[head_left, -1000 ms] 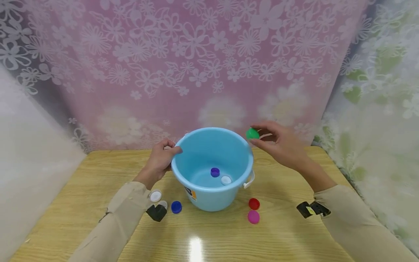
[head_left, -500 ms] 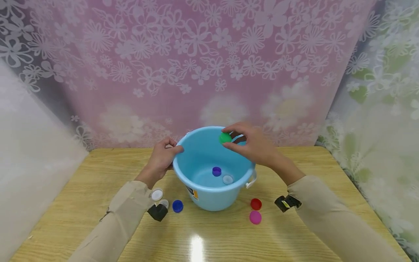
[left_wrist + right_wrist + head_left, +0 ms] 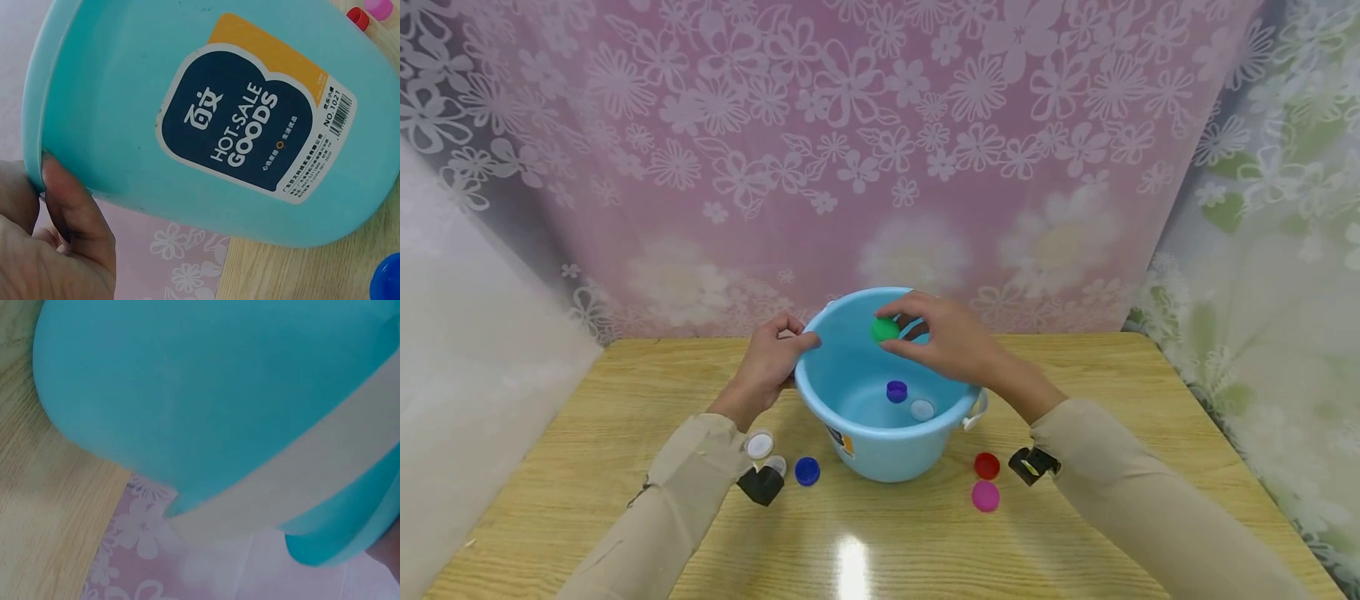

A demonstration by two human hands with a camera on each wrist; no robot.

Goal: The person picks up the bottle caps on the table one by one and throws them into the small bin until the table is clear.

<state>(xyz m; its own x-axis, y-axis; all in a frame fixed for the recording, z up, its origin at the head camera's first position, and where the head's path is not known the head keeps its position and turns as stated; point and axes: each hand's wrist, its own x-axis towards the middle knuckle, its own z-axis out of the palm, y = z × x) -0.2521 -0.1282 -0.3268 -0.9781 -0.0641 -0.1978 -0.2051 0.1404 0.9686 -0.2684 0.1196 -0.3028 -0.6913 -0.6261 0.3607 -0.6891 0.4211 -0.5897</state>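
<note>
A light blue bucket (image 3: pixel 887 457) stands on the wooden table, tilted slightly toward me. My left hand (image 3: pixel 767 362) grips its left rim, thumb inside and fingers outside; the left wrist view shows this pinch beside the bucket's printed label (image 3: pixel 244 125). Over the bucket's opening, my right hand (image 3: pixel 951 342) pinches a green bottle cap (image 3: pixel 885 330) between thumb and fingers. A purple cap (image 3: pixel 897 392) and a white cap (image 3: pixel 922 410) lie on the bucket's floor. In the right wrist view, the bucket wall and white handle (image 3: pixel 300 462) fill most of the picture, hiding the fingers.
Left of the bucket lie a blue cap (image 3: pixel 807 472) and two white caps, one (image 3: pixel 759 445) near my left sleeve. A red cap (image 3: pixel 987 466) and a pink cap (image 3: pixel 985 497) lie to the right. A floral curtain (image 3: pixel 880 167) hangs behind the table.
My right hand has moved left with the green cap, from beside the bucket's right rim to over its opening. My left hand has kept its hold on the rim.
</note>
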